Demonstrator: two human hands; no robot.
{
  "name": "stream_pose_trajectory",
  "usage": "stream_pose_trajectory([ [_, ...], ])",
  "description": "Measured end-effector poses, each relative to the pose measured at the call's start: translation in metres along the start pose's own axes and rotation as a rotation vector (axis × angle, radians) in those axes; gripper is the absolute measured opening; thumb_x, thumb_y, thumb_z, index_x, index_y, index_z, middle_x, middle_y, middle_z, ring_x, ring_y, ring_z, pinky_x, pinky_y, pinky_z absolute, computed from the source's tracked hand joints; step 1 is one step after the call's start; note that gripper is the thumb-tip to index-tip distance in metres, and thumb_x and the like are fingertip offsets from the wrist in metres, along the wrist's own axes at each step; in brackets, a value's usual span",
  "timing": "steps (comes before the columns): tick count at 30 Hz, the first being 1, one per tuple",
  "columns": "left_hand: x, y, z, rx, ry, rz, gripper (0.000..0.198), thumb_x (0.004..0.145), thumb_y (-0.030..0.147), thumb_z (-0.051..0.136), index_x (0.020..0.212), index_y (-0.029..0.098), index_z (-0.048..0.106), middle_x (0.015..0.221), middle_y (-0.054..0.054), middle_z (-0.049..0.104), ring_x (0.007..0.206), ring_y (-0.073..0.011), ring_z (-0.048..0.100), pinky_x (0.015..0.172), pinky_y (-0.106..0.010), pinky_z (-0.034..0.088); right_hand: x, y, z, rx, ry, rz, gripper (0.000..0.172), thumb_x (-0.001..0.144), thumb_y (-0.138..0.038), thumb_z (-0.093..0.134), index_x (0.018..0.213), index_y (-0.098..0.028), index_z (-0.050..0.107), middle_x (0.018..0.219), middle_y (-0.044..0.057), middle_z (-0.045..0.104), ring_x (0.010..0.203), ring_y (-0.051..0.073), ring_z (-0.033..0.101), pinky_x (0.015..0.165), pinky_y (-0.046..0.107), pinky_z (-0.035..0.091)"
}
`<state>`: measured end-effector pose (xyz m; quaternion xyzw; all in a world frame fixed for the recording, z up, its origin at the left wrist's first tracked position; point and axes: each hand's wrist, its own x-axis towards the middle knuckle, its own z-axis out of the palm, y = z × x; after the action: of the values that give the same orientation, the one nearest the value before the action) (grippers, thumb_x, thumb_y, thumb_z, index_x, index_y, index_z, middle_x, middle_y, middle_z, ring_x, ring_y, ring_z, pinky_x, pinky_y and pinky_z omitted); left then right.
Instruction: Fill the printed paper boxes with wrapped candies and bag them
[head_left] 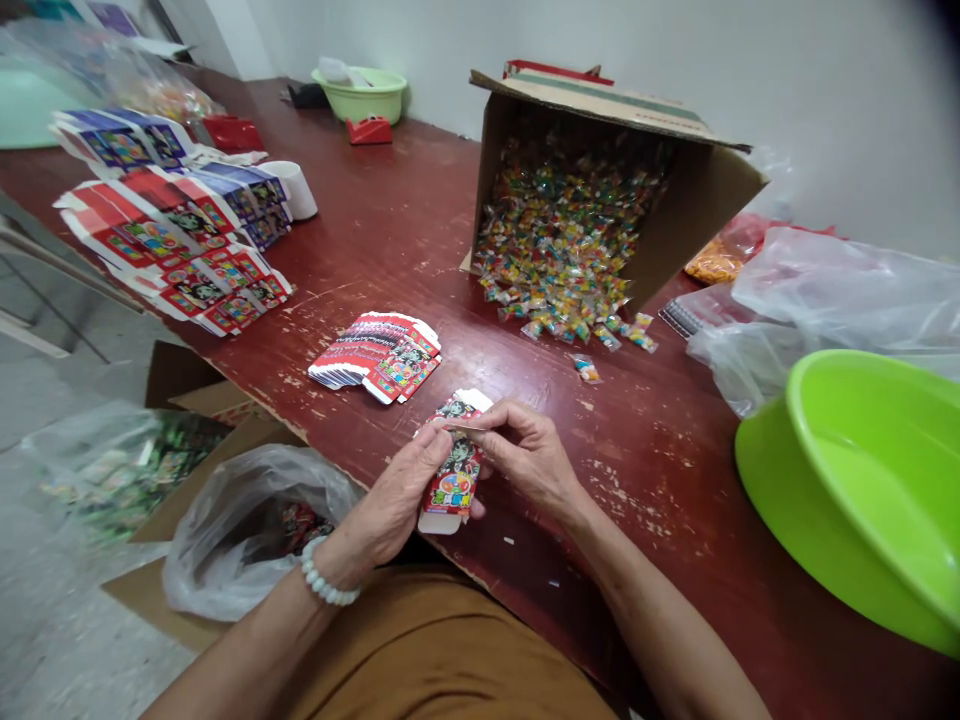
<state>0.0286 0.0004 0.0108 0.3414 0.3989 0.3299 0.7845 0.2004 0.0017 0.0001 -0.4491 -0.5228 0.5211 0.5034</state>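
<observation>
My left hand, with a white bead bracelet on its wrist, and my right hand both grip a flat printed red carton blank upright above the table edge. Its top flap sits between my fingers, and a thin pale strip shows there. Just beyond my hands lies a stack of matching red carton blanks on the worn red wooden table. Farther ahead, a cardboard box lies tipped on its side, spilling several wrapped colourful sweets.
Larger stacks of printed blanks stand at the table's left. A bright green plastic basin sits at the right, near clear plastic bags. A white-lined plastic bag rests in a cardboard box on the floor at my left.
</observation>
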Motion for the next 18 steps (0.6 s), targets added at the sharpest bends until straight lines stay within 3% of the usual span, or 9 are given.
stream_pose_trajectory([
  [4,0.001,-0.002,0.003,0.035,0.048,-0.028,0.054,0.093,0.061,0.052,0.128,0.021,0.058,0.074,-0.004,0.069,0.046,-0.0144,0.063,0.042,-0.023,0.050,0.000,-0.002,-0.001,-0.055,-0.095,0.018,0.025,0.087,-0.045,0.069,0.085,-0.021,0.072,0.104,0.007,0.075,0.070,0.015,0.065,0.061,0.029,0.054],
  [9,0.004,-0.002,0.002,0.121,0.063,0.028,0.062,0.091,0.065,0.052,0.135,0.021,0.058,0.074,-0.004,0.070,0.046,-0.0123,0.062,0.044,-0.020,0.048,0.010,-0.009,0.001,0.118,-0.104,0.192,0.024,0.078,-0.041,0.078,0.083,-0.019,0.070,0.082,0.002,0.075,0.055,0.012,0.061,0.052,0.027,0.053],
  [12,0.004,-0.001,-0.001,0.157,0.061,0.044,0.068,0.090,0.068,0.051,0.137,0.019,0.058,0.073,-0.005,0.071,0.046,-0.0128,0.062,0.044,-0.021,0.048,0.014,-0.014,0.003,0.120,-0.056,0.190,0.022,0.074,-0.038,0.080,0.078,-0.018,0.071,0.074,0.001,0.073,0.057,0.013,0.062,0.055,0.027,0.054],
  [15,0.004,-0.001,-0.006,0.175,0.048,0.069,0.069,0.090,0.067,0.053,0.141,0.020,0.056,0.074,-0.005,0.072,0.047,-0.0135,0.062,0.045,-0.022,0.050,0.013,-0.015,0.003,0.131,-0.025,0.168,0.021,0.075,-0.038,0.078,0.075,-0.019,0.069,0.081,0.003,0.075,0.061,0.013,0.063,0.058,0.028,0.054],
  [18,0.004,-0.003,-0.007,0.161,0.040,0.070,0.067,0.090,0.062,0.057,0.144,0.023,0.053,0.077,-0.004,0.071,0.051,-0.0141,0.062,0.046,-0.023,0.052,0.009,-0.013,-0.001,0.042,-0.116,0.090,0.020,0.083,-0.037,0.072,0.078,-0.019,0.067,0.088,0.003,0.074,0.068,0.013,0.062,0.064,0.028,0.053],
])
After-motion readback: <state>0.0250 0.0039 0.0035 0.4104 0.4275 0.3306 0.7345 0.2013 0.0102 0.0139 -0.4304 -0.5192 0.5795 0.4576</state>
